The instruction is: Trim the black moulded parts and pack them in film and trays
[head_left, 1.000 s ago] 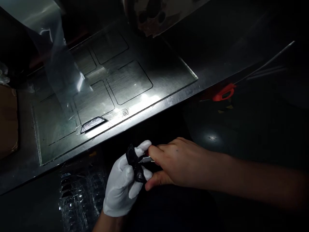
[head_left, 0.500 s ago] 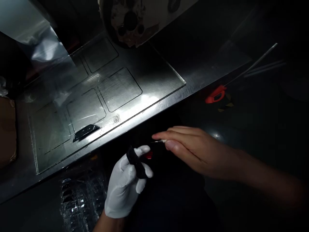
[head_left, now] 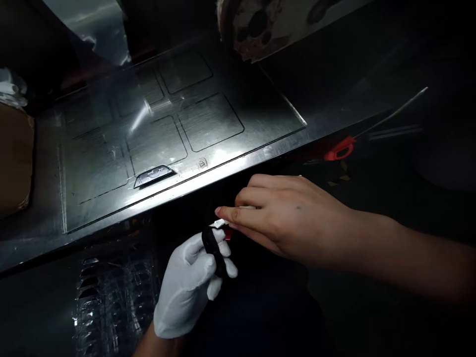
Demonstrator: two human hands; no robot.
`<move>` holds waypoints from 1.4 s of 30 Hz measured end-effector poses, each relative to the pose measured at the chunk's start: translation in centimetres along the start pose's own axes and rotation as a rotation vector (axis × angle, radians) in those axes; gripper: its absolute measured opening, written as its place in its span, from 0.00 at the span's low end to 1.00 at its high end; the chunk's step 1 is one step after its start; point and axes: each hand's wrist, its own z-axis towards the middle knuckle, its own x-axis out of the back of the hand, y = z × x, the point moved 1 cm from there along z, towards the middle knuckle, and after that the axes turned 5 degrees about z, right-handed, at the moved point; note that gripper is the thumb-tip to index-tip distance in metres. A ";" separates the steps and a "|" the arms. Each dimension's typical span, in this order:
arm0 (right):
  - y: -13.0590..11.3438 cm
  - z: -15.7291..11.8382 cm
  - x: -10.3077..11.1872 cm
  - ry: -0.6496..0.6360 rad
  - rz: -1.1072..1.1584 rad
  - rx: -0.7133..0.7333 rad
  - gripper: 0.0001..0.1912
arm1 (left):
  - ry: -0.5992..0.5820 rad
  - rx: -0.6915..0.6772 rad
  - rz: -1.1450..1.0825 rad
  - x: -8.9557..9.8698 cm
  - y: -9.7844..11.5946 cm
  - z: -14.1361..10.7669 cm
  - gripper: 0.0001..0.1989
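In a white glove, my left hand (head_left: 189, 282) grips a small black curved part (head_left: 213, 250) between thumb and fingers, below the table's front edge. My bare right hand (head_left: 286, 215) is closed around a slim craft knife (head_left: 218, 223) with a bright, flat metal tip and a pale handle. The tip is at the upper end of the black part; whether it touches is too small to tell. Another dark, glossy part (head_left: 155, 174) of trapezoid outline lies on the clear sheet (head_left: 273, 134) covering the metal table.
Clear plastic trays (head_left: 111, 297) with dark parts stand below the table at lower left. A cardboard box (head_left: 15, 158) is at the left edge. A red-handled tool (head_left: 340, 148) is to the right. A worn roll (head_left: 256, 25) sits at the back.
My right hand has moved left and turned, bringing the knife tip to the black part. My left hand keeps its hold. The camera view has shifted slightly.
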 end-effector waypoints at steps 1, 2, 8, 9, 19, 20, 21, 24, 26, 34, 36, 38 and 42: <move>-0.4 0.2 0.0 -0.016 -0.035 0.002 0.19 | 0.006 0.008 0.019 0.3 0.0 -0.2 0.19; -0.7 0.5 0.0 -0.031 -0.066 0.004 0.19 | 0.007 0.014 0.038 0.6 0.1 -0.5 0.19; -2.3 1.9 0.2 -0.105 -0.185 0.023 0.18 | -0.040 0.037 0.081 2.5 -0.3 -1.3 0.20; -2.5 2.2 0.3 -0.121 -0.205 0.029 0.17 | -0.048 0.045 0.063 2.7 -0.3 -1.3 0.19; -7.3 6.2 2.8 -0.394 -0.403 0.159 0.07 | -0.200 0.072 -0.024 3.9 -0.5 -1.6 0.16; -7.7 6.5 2.8 -0.410 -0.415 0.155 0.07 | -0.211 0.069 -0.020 4.0 -0.6 -1.6 0.17; -7.9 6.8 2.8 -0.415 -0.427 0.151 0.06 | -0.216 0.067 -0.022 4.2 -0.7 -1.7 0.17; -7.8 6.7 2.7 -0.369 -0.428 0.129 0.10 | -0.168 0.021 -0.069 4.5 -0.8 -1.8 0.15; -7.0 6.1 2.6 -0.294 -0.376 0.097 0.11 | -0.082 -0.045 -0.150 4.6 -0.8 -1.8 0.12; -4.1 2.7 0.1 -0.178 0.006 0.020 0.17 | 0.117 -0.211 -0.361 4.2 -0.2 -1.2 0.14; -3.9 2.5 -0.2 -0.176 0.027 0.015 0.17 | 0.148 -0.212 -0.346 4.0 -0.1 -1.1 0.15; -3.8 2.4 -0.4 -0.172 0.022 0.017 0.15 | 0.163 -0.207 -0.329 3.6 0.1 -1.0 0.15; -3.3 2.2 -0.3 -0.180 -0.024 0.031 0.12 | 0.188 -0.197 -0.282 3.0 0.3 -0.7 0.15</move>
